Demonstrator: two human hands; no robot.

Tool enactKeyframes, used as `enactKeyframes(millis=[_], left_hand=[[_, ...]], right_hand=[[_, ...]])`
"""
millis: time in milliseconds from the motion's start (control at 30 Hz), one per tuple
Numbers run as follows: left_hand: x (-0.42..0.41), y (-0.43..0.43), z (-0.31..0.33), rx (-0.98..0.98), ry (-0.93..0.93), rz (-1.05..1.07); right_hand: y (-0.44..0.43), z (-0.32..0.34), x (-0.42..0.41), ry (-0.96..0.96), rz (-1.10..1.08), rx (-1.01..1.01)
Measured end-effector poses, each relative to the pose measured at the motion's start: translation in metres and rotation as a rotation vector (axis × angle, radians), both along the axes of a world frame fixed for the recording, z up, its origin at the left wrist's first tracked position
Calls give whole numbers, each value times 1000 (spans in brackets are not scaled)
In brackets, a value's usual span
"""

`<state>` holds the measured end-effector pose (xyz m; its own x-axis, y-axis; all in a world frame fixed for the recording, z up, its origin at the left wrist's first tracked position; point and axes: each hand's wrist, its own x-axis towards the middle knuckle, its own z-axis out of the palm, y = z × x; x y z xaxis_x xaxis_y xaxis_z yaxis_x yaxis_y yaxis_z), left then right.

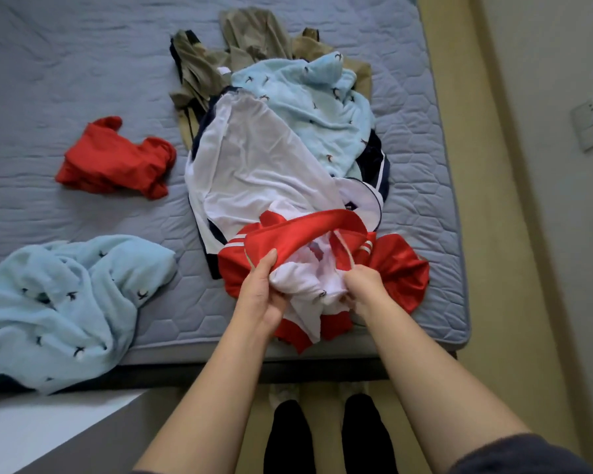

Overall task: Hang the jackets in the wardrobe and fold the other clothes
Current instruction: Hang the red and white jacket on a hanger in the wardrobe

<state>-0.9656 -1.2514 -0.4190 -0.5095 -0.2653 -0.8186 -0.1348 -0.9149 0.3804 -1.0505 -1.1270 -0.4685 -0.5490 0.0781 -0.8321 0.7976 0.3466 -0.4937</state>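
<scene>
- The red jacket (399, 265), with white stripes and a white lining, lies bunched at the near edge of the bed (65, 80), partly hanging over the mattress edge.
- The left hand (261, 292) grips the jacket where the red collar band meets the white lining, with the thumb up against the red band.
- The right hand (360, 289) has its fingers curled into the white lining, just beside the left hand. The two hands are close together but do not touch, and both are clamped on the same jacket.
- Beyond the jacket and touching it, a white garment (250, 165) with dark navy edging lies spread over the middle of the pile.
- A light-blue fleece (319, 107) with small dark bird motifs lies across the far right of the pile, overlapping the white garment.
- Khaki clothes (247, 32) lie crumpled at the far end of the pile.
- A small red garment (117, 159) sits alone on the bed to the left, apart from the pile.
- A second light-blue fleece (59, 302) with the same motifs lies at the near left, draping over the bed's edge.
- The person's legs (288, 436) in black stand on the yellowish floor (514, 302) below the bed edge.
</scene>
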Motion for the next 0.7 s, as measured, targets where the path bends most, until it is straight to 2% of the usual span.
enactKeyframes(millis=[67, 100, 300, 433, 700], left_hand=[[4, -1, 19, 13, 25, 55], [6, -2, 29, 11, 29, 71], [25, 12, 112, -10, 75, 239], [49, 33, 174, -73, 165, 462], [150, 87, 268, -273, 321, 925]], right_hand=[[9, 19, 8, -123, -350, -287], [13, 33, 11, -153, -428, -409], [25, 145, 8, -122, -492, -928], [23, 215, 13, -111, -307, -1030], [12, 328, 74, -309, 173, -1073]])
